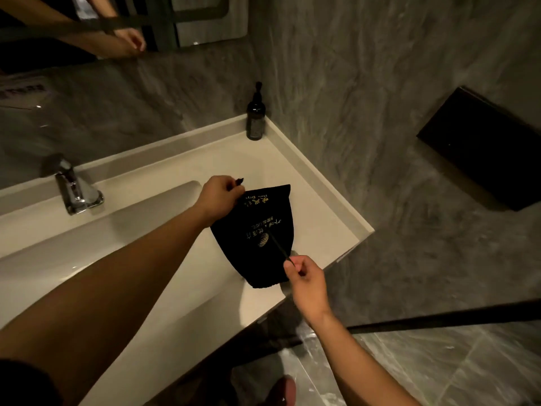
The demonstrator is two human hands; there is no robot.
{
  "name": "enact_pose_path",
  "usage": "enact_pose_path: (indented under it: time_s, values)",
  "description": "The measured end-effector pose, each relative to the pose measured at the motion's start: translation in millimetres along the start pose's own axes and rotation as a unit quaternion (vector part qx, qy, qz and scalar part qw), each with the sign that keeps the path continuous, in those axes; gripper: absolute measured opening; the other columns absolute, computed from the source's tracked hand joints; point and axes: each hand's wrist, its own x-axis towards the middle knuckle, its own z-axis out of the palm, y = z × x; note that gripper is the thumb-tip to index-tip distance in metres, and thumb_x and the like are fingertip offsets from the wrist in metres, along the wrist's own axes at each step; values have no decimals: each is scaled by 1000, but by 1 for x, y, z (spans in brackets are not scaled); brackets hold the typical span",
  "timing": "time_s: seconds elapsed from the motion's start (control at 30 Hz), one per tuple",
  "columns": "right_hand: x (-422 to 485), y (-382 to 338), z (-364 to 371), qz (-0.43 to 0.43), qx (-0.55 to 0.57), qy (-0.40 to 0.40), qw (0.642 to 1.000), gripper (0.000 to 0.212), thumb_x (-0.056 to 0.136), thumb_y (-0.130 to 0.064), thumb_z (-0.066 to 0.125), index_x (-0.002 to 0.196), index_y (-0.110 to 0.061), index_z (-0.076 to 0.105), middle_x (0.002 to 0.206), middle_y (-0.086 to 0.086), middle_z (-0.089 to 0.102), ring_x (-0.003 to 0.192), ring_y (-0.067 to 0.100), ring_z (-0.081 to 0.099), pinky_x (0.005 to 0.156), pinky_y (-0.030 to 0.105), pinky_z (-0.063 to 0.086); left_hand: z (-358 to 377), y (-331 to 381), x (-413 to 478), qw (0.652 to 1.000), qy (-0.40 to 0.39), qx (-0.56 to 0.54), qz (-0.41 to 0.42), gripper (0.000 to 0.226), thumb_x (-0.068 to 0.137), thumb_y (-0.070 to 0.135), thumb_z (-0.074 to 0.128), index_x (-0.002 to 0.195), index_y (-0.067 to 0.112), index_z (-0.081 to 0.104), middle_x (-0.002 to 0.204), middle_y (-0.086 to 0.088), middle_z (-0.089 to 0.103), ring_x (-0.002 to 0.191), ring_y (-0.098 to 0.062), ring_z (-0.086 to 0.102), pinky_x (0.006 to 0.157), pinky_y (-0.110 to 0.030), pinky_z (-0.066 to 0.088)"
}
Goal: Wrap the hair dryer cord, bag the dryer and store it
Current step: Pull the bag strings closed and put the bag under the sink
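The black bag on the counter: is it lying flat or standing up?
Lying flat. The black bag rests on the counter with its gold printing facing up, while the left hand and right hand each pinch a drawstring.

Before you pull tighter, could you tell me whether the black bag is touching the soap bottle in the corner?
Apart. The head view shows bare counter between the black bag and the soap bottle.

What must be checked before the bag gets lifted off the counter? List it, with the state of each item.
1. Dryer fully inside the black bag: cannot tell, the fabric hides its contents.
2. Left hand pinching one drawstring end: ok.
3. Right hand holding the other drawstring: ok, pulled taut.
4. Bag mouth cinched shut: cannot tell.
5. Bag resting flat on the counter, clear of the basin: ok.
6. Soap bottle out of the way: ok.
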Motion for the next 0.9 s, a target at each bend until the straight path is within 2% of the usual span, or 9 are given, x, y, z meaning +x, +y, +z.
enact_pose_path:
  time_s: [0.1,0.2,0.3,0.47,0.57,0.67,0.77,0.83,0.9]
  values:
    - [-8,6,4,37,25,44,998,3,100,-7,67,100,-9,69,93,9,70,83,13,63,75,19,50,9,-41,12,985,-8,166,53,21,95,22,59,93,4,67,92,-15,70,85,-31,63,72,-34,44]
    - [-15,8,14,91,54,86,991,31,98,-28,72,115,-3,67,102,15,74,92,21,69,83,33,56,13,-63,24,976,16,196,94,18,94,22,58,99,7,67,99,-14,70,93,-33,63,76,-33,42]
    - [-24,8,25,188,171,33,967,63,97,-51,65,119,8,62,85,13,67,74,25,60,64,36,50,13,-73,40,950,4,266,163,19,93,29,60,102,15,70,98,-10,69,98,-34,60,80,-42,46]
    - [-33,5,42,306,360,45,880,46,105,-33,59,129,6,61,116,28,76,110,44,73,97,50,60,9,-76,64,944,-54,282,165,26,90,44,61,109,27,65,120,-10,57,118,-35,47,88,-47,36]
    - [-31,2,46,305,381,91,868,39,105,-25,61,129,6,60,109,24,78,95,35,78,97,49,60,4,-74,78,955,-133,249,91,54,89,53,60,137,30,48,143,-12,50,132,-34,45,107,-54,36]
    - [-28,4,47,298,363,131,873,15,104,-18,63,109,-4,60,95,18,75,75,27,73,94,55,60,2,-67,83,959,-232,159,15,70,91,50,62,148,18,38,146,-16,50,129,-32,52,110,-46,41]
    - [-20,2,40,275,355,167,878,8,106,-12,59,100,-7,56,105,23,72,79,33,73,73,51,59,-1,-65,80,951,-279,125,-30,51,90,49,63,113,4,66,116,-15,71,100,-28,69,91,-39,54]
    - [-14,2,31,259,340,177,887,8,106,-10,58,101,-7,61,107,24,71,89,37,70,73,49,54,0,-67,71,954,-283,92,-34,43,92,44,63,100,2,67,97,-12,72,85,-26,69,78,-36,54]
    - [-10,3,20,245,326,176,896,8,106,-9,58,102,-6,65,105,22,71,93,38,67,73,49,50,3,-72,56,965,-250,76,-11,29,95,39,59,102,11,61,95,-8,67,81,-23,64,69,-33,51]
